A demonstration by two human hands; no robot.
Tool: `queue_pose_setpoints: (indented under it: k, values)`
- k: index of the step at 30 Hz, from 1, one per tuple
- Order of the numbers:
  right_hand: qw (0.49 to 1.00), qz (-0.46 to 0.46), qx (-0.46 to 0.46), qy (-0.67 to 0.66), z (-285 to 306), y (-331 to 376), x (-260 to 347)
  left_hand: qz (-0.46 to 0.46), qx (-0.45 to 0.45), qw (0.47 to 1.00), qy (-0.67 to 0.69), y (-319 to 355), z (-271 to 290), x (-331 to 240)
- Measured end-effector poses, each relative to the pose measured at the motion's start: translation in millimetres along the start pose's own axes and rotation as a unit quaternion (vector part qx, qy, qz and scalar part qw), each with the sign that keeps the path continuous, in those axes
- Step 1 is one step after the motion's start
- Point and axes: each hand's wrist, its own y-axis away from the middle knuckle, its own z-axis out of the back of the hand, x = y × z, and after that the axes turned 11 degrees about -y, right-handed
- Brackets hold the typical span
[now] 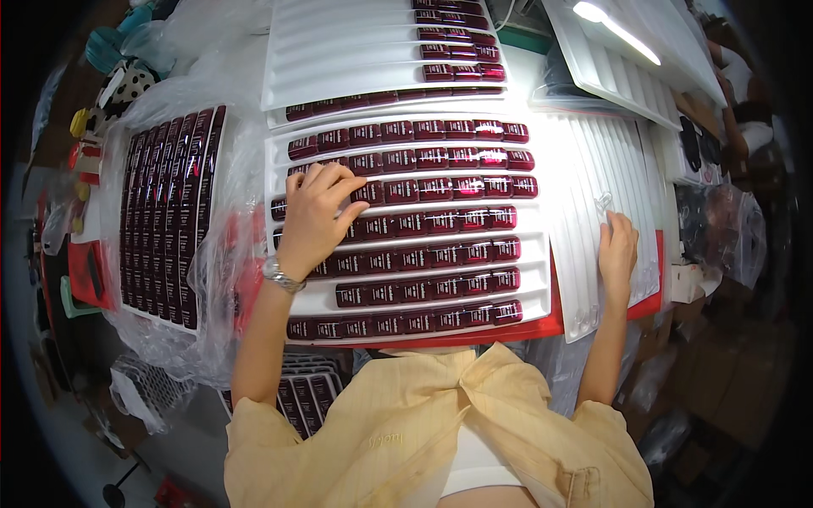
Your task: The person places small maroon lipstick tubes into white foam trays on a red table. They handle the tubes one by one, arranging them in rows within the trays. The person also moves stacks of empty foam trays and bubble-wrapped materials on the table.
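Note:
A white ribbed tray (533, 284) in front of me carries rows of small glossy dark red bottles (428, 225) with pale lettering, lying on their sides. My left hand (320, 207), a watch on its wrist, is over the left part of the tray. Its thumb and index finger close around the left end of a dark red bottle (370, 194) in the third row; the palm hides part of the rows. To the right, my right hand (621, 245) rests over empty white ribbed trays (584, 279), its fingertips closed on a small clear piece (604, 201) whose kind I cannot make out.
Another white tray (339, 51) overlaps the far side, with bottles at its right. On the left, a filled tray (169, 220) lies in clear plastic wrap (224, 279). More white trays (627, 51) lean at the far right under a lamp (616, 32). Red covering shows along the near edge.

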Motion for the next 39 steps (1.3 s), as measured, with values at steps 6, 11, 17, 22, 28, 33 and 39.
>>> queue_pose_setpoints:
  k: [6, 11, 17, 22, 28, 33, 39]
  values:
    - [0.996, 0.002, -0.047, -0.075, -3, -5, 1, 0.075, 0.004, 0.995, -0.072, 24, 27, 33]
    - [0.993, 0.068, -0.035, -0.088, -5, -32, 21, 0.072, -0.065, 0.995, -0.010, 31, 22, 31]
    - [0.893, -0.071, -0.024, -0.443, 20, -42, 61, 0.145, -0.104, 0.928, 0.326, 33, 7, -26]
    - [0.636, 0.044, 0.158, -0.754, 46, 0, 198, 0.060, -0.157, 0.931, 0.323, 23, -6, -93]
    - [0.612, 0.008, 0.273, -0.743, 41, 28, 224, 0.020, -0.234, 0.931, 0.279, 30, -14, -115]
    - [0.835, -0.022, 0.072, -0.546, 39, 12, 123, 0.059, -0.163, 0.964, 0.202, 33, 7, -68]
    - [0.983, -0.115, -0.080, 0.117, 13, 38, -138, 0.045, -0.031, 0.997, -0.061, 23, 19, 11]
